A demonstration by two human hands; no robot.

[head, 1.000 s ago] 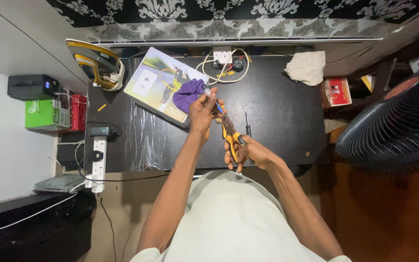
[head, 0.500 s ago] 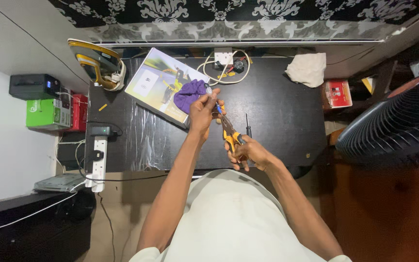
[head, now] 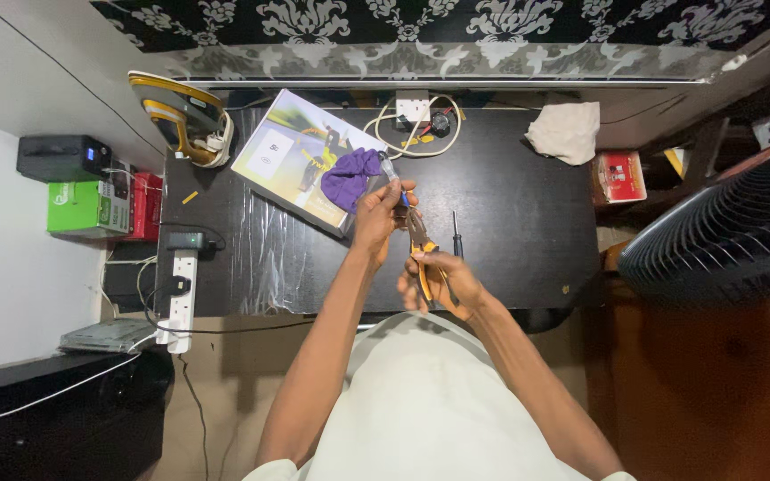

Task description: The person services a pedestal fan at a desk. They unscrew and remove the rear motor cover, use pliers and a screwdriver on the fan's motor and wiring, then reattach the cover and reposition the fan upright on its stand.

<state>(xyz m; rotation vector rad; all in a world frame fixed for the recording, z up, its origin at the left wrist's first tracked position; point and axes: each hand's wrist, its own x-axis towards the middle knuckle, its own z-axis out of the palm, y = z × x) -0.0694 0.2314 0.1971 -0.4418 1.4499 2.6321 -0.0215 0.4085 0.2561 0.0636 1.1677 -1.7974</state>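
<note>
I see a pair of pliers with orange-yellow handles and dark metal jaws (head: 421,245) held up over the black tabletop (head: 528,223), just above its near edge. They run almost straight away from me, nose pointing to the far side, handles toward my body. The handles sit in my right hand (head: 443,285). At the nose, my left hand (head: 376,214) pinches a small thin blue piece (head: 401,198); it is too small to tell what it is.

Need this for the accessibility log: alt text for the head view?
Over a black desk, the right hand grips yellow-handled pliers whose tip meets a small item pinched in the left hand. A purple cloth lies beside.
</note>
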